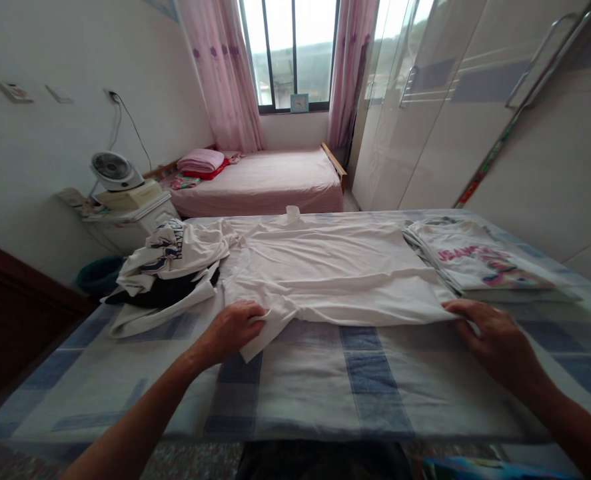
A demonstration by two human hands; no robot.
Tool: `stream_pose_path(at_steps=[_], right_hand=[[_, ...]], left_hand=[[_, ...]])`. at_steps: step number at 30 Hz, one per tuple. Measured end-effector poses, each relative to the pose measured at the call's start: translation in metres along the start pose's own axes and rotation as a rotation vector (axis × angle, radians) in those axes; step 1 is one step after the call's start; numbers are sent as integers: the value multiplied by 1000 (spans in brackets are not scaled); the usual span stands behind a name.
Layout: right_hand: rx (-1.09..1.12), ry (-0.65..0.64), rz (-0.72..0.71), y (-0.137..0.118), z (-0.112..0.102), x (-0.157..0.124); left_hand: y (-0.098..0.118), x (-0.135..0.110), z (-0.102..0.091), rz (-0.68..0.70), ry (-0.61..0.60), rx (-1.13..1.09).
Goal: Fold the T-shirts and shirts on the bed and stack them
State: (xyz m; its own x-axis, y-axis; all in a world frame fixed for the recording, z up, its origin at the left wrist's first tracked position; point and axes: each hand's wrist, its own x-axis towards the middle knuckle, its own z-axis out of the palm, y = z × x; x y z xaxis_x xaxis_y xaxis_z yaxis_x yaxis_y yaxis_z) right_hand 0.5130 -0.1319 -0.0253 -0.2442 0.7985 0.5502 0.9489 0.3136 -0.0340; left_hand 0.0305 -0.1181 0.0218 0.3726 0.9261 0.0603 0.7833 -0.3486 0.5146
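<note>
A white T-shirt [335, 267] lies spread across the bed in front of me, with wrinkles running along it. My left hand [238, 327] pinches its near edge beside a sleeve, which hangs toward me. At the other end, my right hand [482, 327] grips the near corner of the same shirt between thumb and fingers. Left of the shirt is a loose heap of clothes [185, 247], white with dark print and some black cloth. To the right, a folded white shirt [475, 257] with pink lettering tops a stack of folded clothes.
The blue-and-white checked sheet [315, 380] covers the bed under the clothes. Behind it stands another bed [285, 173] with pink bedding. A fan [115, 170] sits on a small cabinet [150, 217] at left, near a green bin [98, 273]. Tall wardrobe doors [435, 120] line the right.
</note>
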Motion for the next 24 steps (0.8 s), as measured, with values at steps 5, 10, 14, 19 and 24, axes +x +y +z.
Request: stream_pose_path(at_steps=[5, 10, 14, 19, 24], right_hand=[[-20, 68, -96, 9, -4, -7], [81, -146, -67, 10, -7, -21], [148, -177, 290, 4, -11, -27], [23, -159, 489, -2, -5, -30], [114, -139, 520, -10, -4, -25]], left_hand=[[6, -26, -33, 54, -121, -271], [3, -41, -23, -24, -276, -247], [1, -43, -15, -43, -356, -262], [-4, -35, -11, -44, -349, -275], [-7, -25, -14, -126, -263, -402]])
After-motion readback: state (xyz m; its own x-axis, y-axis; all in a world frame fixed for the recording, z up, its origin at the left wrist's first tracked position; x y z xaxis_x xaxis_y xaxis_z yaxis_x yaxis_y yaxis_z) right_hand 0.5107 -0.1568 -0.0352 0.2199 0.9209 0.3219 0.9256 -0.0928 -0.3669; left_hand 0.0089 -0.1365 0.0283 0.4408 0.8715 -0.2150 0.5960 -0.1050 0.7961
